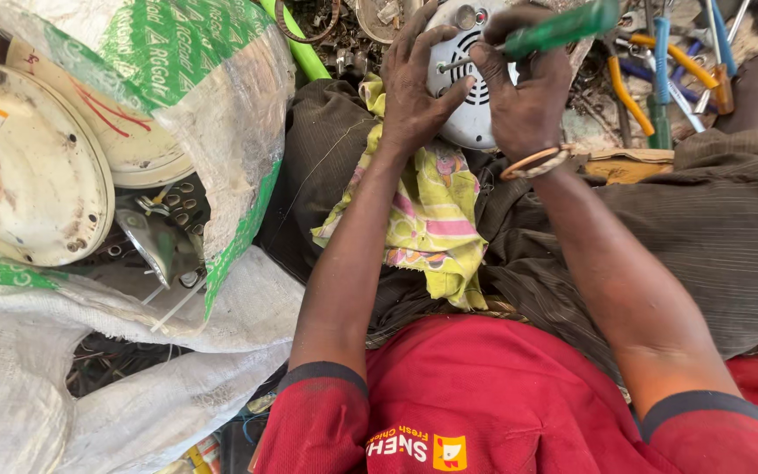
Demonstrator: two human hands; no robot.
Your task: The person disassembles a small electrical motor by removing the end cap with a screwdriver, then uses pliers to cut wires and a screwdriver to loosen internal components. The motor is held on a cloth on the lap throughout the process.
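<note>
A round grey slotted cover [467,101] rests on my lap at the top middle of the head view. My left hand [416,83] grips its left edge, fingers spread over the rim. My right hand [524,92] is closed around a green-handled screwdriver [559,31], whose metal tip touches a screw on the cover's face. A bangle circles my right wrist. A yellow and pink patterned cloth [432,219] lies draped under the cover, across my dark trousers.
Two cream round metal housings [32,167] lie at the left beside white woven sacks [212,96]. Pliers with orange and blue handles [660,70] and scrap parts lie at the top right. A green tube [304,48] runs behind the sack.
</note>
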